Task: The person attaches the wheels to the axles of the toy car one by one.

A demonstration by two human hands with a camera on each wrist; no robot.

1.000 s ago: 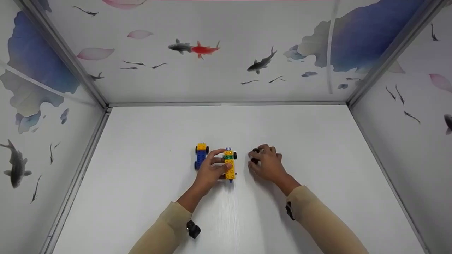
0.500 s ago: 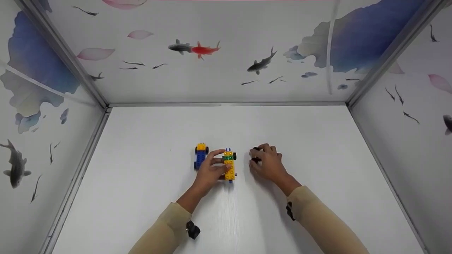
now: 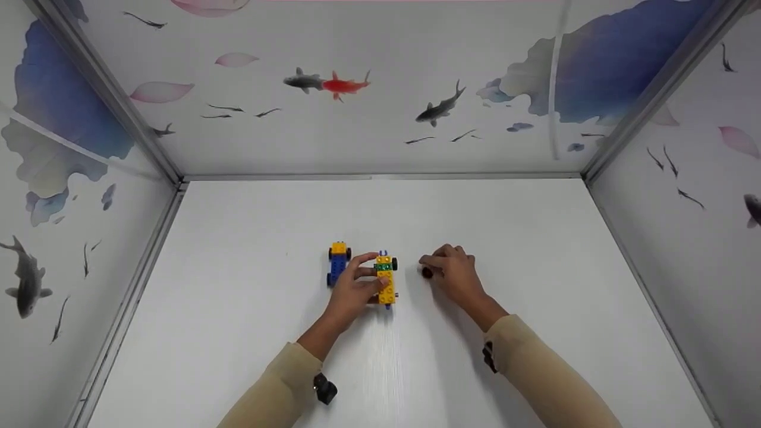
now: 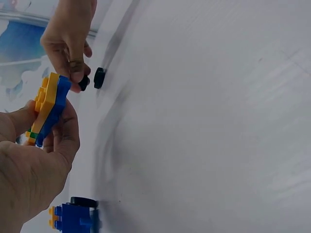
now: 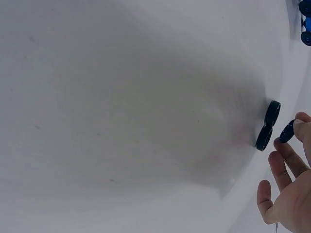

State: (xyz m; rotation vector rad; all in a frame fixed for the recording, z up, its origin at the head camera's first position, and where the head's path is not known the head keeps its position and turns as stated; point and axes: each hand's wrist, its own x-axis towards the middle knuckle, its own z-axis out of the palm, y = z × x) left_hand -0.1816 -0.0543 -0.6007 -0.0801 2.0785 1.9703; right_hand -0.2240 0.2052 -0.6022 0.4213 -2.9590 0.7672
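Observation:
My left hand (image 3: 349,295) grips a toy block car (image 3: 386,288), studded yellow on top with a green strip across it and blue underneath. A black wheel (image 3: 395,264) sits on the car's right side near its far end; a bare axle stub (image 3: 396,295) sticks out nearer me. To the right, my right hand (image 3: 456,277) pinches a loose black wheel (image 5: 287,131) between thumb and fingertip, its other fingers spread in the right wrist view. Two more black wheels (image 5: 272,113) lie against each other on the white table (image 5: 146,116), just beside those fingertips.
A second block car (image 3: 337,262), blue with a yellow end and black wheels, stands on the table just left of my left hand. White panels (image 3: 380,139) printed with fish and petals wall the table at the back and both sides.
My right hand's fingers, earlier spread over the loose wheels, have drawn together and lifted one wheel slightly. The left hand and its car stay almost still.

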